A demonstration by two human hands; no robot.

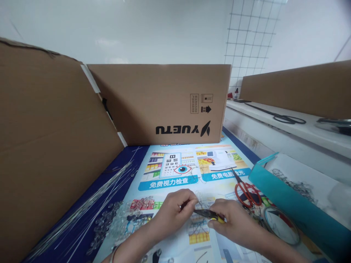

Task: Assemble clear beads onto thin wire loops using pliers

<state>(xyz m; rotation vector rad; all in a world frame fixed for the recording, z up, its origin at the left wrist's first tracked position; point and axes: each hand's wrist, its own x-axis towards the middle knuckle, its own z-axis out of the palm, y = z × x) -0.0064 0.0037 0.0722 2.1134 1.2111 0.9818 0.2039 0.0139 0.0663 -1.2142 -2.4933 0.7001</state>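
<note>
- Right at the gap between the two hands, the pliers lie with their long axis nearly crosswise, dark nose to the left, yellow grip to the right and slightly closer to the wearer.
- Around the pliers' grip, the right hand is closed; it is the nearer hand, being wrapped on the tool itself.
- Just beside the pliers' nose, the left hand has thumb and fingers drawn together; whether they pinch a wire end, I cannot tell.
- Just beyond the pliers, thin curled wire lies over the printed sheet; whether any strand runs into the nose is too fine to make out.
- Left of the pliers, clear beads spread over the sheet; farther left, long straight wires lie on the dark blue surface.
- Right of the pliers and beyond, red-handled scissors point away; closer in sits a ring-shaped roll, then a teal box with small metallic pieces inside.
- Well beyond the pliers, a cardboard panel with upside-down lettering stands before a pale wall.
</note>
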